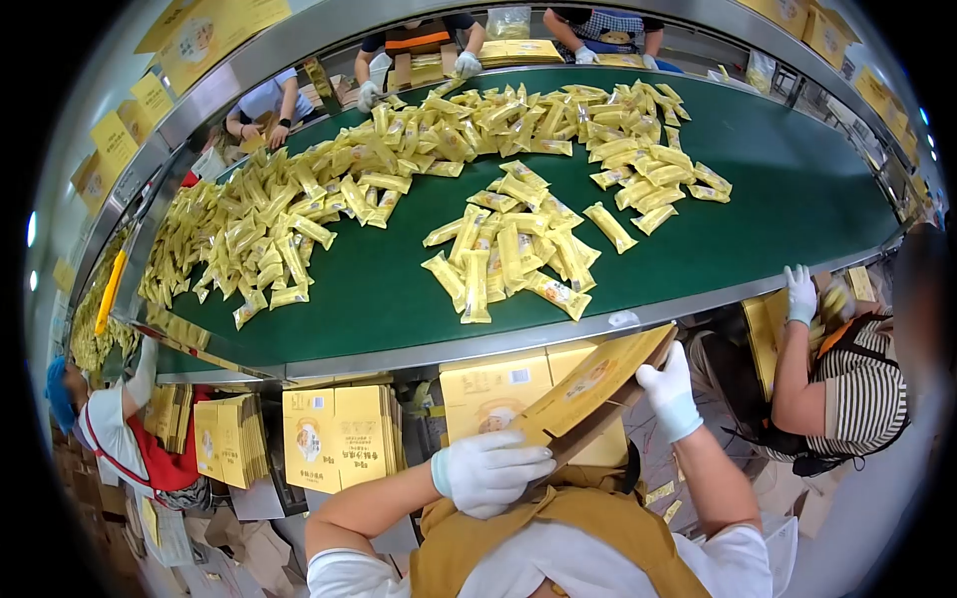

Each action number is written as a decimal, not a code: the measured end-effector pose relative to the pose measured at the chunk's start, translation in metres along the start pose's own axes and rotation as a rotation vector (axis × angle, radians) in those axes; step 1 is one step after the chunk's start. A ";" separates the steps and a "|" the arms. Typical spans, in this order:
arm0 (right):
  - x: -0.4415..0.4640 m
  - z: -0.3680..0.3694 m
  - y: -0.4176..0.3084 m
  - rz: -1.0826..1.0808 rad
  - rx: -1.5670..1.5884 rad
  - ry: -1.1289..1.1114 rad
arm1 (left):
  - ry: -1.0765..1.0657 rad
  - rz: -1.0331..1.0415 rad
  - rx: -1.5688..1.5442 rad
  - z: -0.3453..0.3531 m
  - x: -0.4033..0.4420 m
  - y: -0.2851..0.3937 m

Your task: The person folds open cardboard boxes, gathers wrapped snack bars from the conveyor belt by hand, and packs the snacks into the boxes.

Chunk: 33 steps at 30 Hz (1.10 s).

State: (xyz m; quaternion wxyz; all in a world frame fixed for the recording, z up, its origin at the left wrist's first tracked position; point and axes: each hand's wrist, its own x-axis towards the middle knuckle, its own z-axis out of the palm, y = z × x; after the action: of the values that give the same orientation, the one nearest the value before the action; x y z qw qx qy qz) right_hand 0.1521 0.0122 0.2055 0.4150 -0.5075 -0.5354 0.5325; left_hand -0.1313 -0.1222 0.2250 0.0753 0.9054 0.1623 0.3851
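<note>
A yellow printed cardboard box [596, 387], tilted, is held in front of my apron between both hands. My left hand [493, 471], in a white glove, is closed at its lower left end. My right hand [670, 391], also white-gloved, grips the upper right end with the thumb raised. A brown inner side of the cardboard shows along the lower edge. Beyond the box, a heap of yellow wrapped snack packets [513, 239] lies on the green conveyor belt [389, 289].
Stacks of flat yellow cartons [339, 436] stand below the belt's metal edge [439, 354]. A co-worker in a striped shirt [862, 379] is at the right, another in a red apron [169, 458] at the left. Other people work across the belt. More packets [259, 224] cover the belt's left side.
</note>
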 end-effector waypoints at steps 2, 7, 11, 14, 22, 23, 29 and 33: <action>0.006 0.005 -0.018 -0.006 0.023 -0.124 | -0.081 0.039 -0.038 -0.005 0.005 -0.006; -0.005 0.024 -0.089 -0.382 -1.022 -0.486 | -0.157 -0.223 0.187 -0.035 0.022 -0.031; -0.002 0.060 -0.061 -0.379 -1.241 -0.762 | -0.462 -0.375 0.207 -0.027 0.015 -0.062; 0.002 0.071 -0.059 -0.463 -1.267 -0.926 | -0.914 -0.521 0.189 0.008 0.015 -0.053; 0.001 0.018 -0.046 -0.367 -0.616 -0.815 | -0.144 -0.767 0.575 -0.018 0.040 -0.044; -0.006 0.021 -0.047 -0.294 -0.642 -0.645 | -0.189 -0.903 0.492 -0.021 0.043 -0.044; -0.002 0.040 0.025 -0.302 -0.562 -0.276 | -0.401 -0.883 0.189 -0.015 0.055 -0.040; 0.003 0.044 0.042 -0.187 -0.201 -0.403 | -0.649 -0.875 0.367 0.006 0.054 -0.019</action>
State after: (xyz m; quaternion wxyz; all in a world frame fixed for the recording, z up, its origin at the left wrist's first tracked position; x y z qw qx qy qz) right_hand 0.1125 0.0050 0.1599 0.2947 -0.3781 -0.7022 0.5265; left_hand -0.0961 -0.0861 0.2518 0.1153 0.8241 0.5545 -0.0138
